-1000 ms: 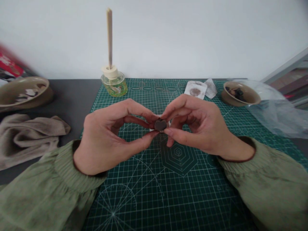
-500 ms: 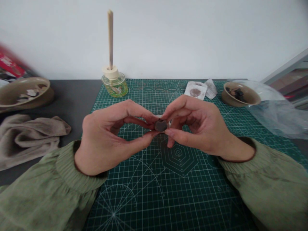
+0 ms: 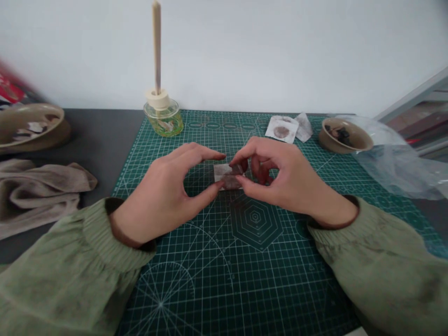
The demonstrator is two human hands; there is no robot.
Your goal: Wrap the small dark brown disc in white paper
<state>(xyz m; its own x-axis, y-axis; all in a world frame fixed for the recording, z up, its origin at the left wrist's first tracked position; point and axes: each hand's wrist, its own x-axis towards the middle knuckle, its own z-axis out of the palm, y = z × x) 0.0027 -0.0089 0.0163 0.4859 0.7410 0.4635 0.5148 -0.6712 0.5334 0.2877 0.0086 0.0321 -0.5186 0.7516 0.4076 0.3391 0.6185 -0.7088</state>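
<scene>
- Pinching a dark lump (image 3: pixel 231 179) on a white paper square (image 3: pixel 220 173), the right hand (image 3: pixel 280 179) brings its thumb and forefinger close together in a narrow grip; blur hides how firmly they bear.
- The left hand (image 3: pixel 168 193) sits just beside it, thumb tip at the paper's lower edge and forefinger arching higher, set wider apart; whether it grips the paper cannot be told.
- Both hands hover over the middle of a green cutting mat (image 3: pixel 210 289) printed with a white grid, a hexagon and a radial circle. Whether the paper touches the mat cannot be told.
- Near the mat's far edge stands a glass jar (image 3: pixel 163 122) of yellow-green liquid, with a wooden stick (image 3: pixel 157 46) upright in a cream collar (image 3: pixel 157 99).
- Farther right lie a stained paper square (image 3: pixel 282 129) and crumpled tissue (image 3: pixel 304 127), touching each other.
- Beyond them, a brown bowl (image 3: pixel 345 135) holding dark bits sits beside a clear plastic sheet (image 3: pixel 395 168).
- On the dark grey tabletop (image 3: pixel 101 140), left of the mat, are a wide shallow dish (image 3: pixel 28 126) and a folded beige cloth (image 3: pixel 35 196).
- Behind everything rises a plain white wall (image 3: pixel 245 46).
- Green ribbed sleeves (image 3: pixel 70 266) cover both forearms.
</scene>
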